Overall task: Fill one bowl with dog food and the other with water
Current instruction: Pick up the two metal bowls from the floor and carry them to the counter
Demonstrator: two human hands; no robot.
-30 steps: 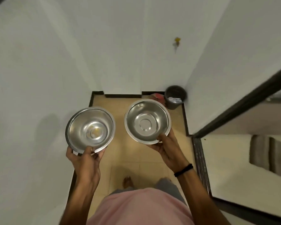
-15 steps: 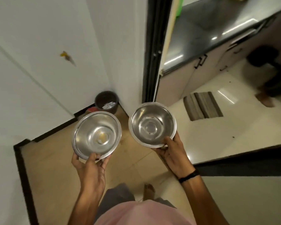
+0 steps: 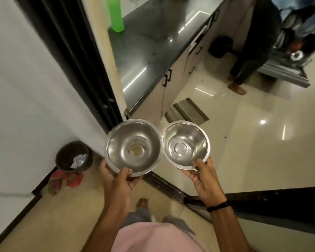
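Bowls, two, stainless steel, neither filled yet, carried side by side at chest height above a doorway threshold.

1. Left hand [image 3: 116,180]: fingers curled under the base of the left bowl [image 3: 133,147], thumb hooked over its near rim. Firm hold.
2. Right hand [image 3: 204,180]: thumb pressed on the near rim of the right bowl [image 3: 185,144], fingers wrapped beneath. Black wristband [image 3: 217,207] on the wrist.
3. Left bowl: the larger in view, mouth up, a brownish smudge on its bottom.
4. Right bowl: mouth up, clean and bright, with a ring stamped in the base. Its rim meets the left bowl's rim; whether they touch or only overlap cannot be told.
5. Pink shirt [image 3: 153,237] at the lower edge, one bare foot [image 3: 142,202] on the beige tile below the arms.
6. Black threshold strip [image 3: 164,186] running across the floor under the bowls.
7. Red cloth [image 3: 65,179] crumpled on the floor to the left, just beside a black bin [image 3: 73,155] that holds a piece of foil.
8. Black door frame [image 3: 71,57] rising on the left.
9. Striped mat [image 3: 186,110] on the glossy floor beyond the bowls, beside pale cabinets [image 3: 173,84].
10. Dark counter [image 3: 153,42] above the cabinets, a green bottle [image 3: 115,15] standing at its far left.
11. Another person [image 3: 251,42] in dark clothes, barefoot, standing at the far end.
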